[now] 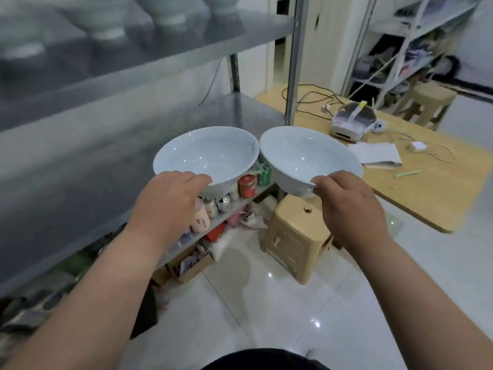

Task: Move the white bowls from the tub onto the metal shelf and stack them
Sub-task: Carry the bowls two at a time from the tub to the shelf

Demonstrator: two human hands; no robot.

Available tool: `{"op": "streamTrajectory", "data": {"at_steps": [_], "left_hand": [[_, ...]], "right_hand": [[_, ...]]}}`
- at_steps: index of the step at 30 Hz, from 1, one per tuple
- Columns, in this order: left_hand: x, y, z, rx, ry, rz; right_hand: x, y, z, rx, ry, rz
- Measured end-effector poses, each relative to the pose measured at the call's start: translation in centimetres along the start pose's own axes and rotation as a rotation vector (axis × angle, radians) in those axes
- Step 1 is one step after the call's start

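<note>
The floor is of glossy white tiles [266, 303] which reflect small spots of light. A beige plastic stool [296, 236] stands on it, near a light wooden table [426, 193] with black cables [314, 98] and white papers [376, 153]. Behind the table stands a white wire rack [400, 46], and beside it a second beige stool [426, 105]

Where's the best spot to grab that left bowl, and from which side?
At the near rim, from the person's side: the left hand pinches the left bowl there. The thin flared lip suits a pinch, and the bowl stays upright.
</note>
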State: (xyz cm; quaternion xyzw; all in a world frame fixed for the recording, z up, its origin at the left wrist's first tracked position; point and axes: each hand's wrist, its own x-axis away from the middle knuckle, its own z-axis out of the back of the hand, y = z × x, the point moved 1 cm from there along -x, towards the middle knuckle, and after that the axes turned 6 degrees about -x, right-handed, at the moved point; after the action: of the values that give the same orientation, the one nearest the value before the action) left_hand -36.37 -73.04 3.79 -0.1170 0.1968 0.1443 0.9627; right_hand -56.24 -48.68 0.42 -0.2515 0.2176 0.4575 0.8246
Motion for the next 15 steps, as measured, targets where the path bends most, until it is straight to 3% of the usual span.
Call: {"op": "streamTrajectory", "data": {"at_steps": [7, 10, 15], "left_hand": [[-4.8, 0.6, 6.3, -0.188, 0.158, 0.267], [-5.9, -0.2, 9.5, -0.289, 0.245, 0.368], [-6.6, -2.7, 13.0, -0.389, 0.249, 0.505]], "right_hand": [[-12.8, 3.1, 1.5, -0.109, 0.045, 0.329], [-18.2, 2.1, 1.8, -0.190, 0.078, 0.434], [-25.3, -1.2, 1.4, -0.321, 0.183, 0.580]]}}
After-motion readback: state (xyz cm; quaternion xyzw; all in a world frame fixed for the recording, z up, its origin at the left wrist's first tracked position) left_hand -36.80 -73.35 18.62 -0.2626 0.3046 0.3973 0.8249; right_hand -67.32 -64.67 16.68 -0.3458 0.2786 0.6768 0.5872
